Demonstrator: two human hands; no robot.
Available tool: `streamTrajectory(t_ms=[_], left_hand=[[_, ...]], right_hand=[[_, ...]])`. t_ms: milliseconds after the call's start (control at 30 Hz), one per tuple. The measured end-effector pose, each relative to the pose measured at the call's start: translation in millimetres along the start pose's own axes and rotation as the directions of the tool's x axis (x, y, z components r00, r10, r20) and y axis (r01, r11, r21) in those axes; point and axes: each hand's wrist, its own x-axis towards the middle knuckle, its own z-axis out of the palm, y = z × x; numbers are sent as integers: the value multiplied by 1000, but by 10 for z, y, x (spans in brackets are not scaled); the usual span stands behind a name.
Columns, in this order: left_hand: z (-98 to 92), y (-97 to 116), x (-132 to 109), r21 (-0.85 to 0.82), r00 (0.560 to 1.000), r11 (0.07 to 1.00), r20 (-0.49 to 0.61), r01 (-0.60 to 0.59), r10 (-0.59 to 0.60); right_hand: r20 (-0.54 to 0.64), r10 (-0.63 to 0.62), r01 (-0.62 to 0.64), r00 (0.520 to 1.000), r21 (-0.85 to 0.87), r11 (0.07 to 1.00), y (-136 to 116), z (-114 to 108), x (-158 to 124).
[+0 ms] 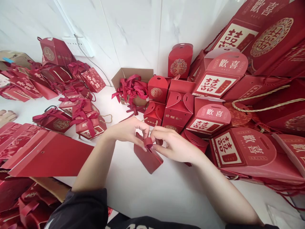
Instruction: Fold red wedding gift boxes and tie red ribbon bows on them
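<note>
Near the middle of the white table (147, 194), I can see a small dark-red box (150, 163) sitting at a slant, well in from the near edge. The person's left hand (130, 129) and right hand (172, 143) meet over its top, both curled in, thumbs and fingers pinching a loop of red ribbon (148, 142).

It's crowded all round. Toward the back edge, against the marbled wall (138, 28), an open cardboard carton (118, 78) brims with ribbons (133, 87). The right side is packed with red boxes, a tall one (180, 62) against the wall and several white-labelled ones (246, 148) tilting toward the person. Among these, one dark-red carton (196, 140) sits right up against the right wrist, partly hidden by it. Gift bags (268, 41) rise behind them at the right back corner.

On the left, two or three bow-tied boxes (89, 125) stand just beyond the left forearm, with a heap of red bags (57, 74) behind them, below a wall socket (78, 46). Large flat red sheets (54, 156) reach under the left forearm and hide that stretch of table. Another person's hand (7, 117) shows at the left edge, apart from everything being worked on.
</note>
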Motion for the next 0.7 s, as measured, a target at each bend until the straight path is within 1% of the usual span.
streamTrajectory(t_ms=[33,67,100,167,200,233,267,300,333,367,433,467,500,533,633,667,700], left_hand=[[1,17,2,41,999,999,-31,-29,30],[5,43,-1,99,994,994,-91,-50,59],[10,78,-11,167,981,985,-178,-51,81],[33,171,-56,269,925,963,-369,16,88],[51,226,-89,283,898,956,-436,78,56],[74,284,-126,276,880,950,-476,145,4],[99,342,-164,262,872,943,-486,205,-55],[127,398,-200,252,877,935,-469,249,-107],[155,450,-230,257,892,928,-430,271,-141],[183,495,-252,278,912,922,-382,270,-152],[235,558,-268,327,948,918,-293,224,-127],[260,575,-259,334,955,920,-275,204,-112],[284,582,-242,320,952,926,-285,200,-108],[308,579,-216,288,940,934,-322,214,-116],[373,529,-114,197,866,937,-472,289,-168],[387,504,-80,196,849,931,-497,308,-176],[395,478,-51,209,845,924,-504,320,-178]], right_hand=[[27,-21,22,999,-16,1000,-13,-15,-8],[38,-21,22,999,-39,999,-29,-29,-18],[21,1,0,1000,-69,998,-46,-37,-29],[-84,83,-94,993,-131,987,-84,-32,-50],[-154,122,-146,981,-156,977,-102,-16,-56],[-222,149,-190,964,-177,966,-118,8,-60],[-282,163,-223,945,-194,955,-130,36,-60],[-333,165,-244,928,-210,947,-139,67,-57],[-377,162,-260,912,-223,940,-142,97,-52],[-420,156,-274,894,-235,933,-141,124,-45],[-487,148,-297,861,-245,923,-131,162,-32],[-510,146,-305,848,-244,921,-125,173,-26],[-526,146,-310,838,-239,920,-120,180,-21],[-535,147,-312,832,-232,921,-118,185,-17],[-533,161,-320,830,-220,922,-122,206,-7],[-531,174,-334,829,-222,916,-124,218,-4],[-528,189,-352,828,-227,908,-124,231,0]])
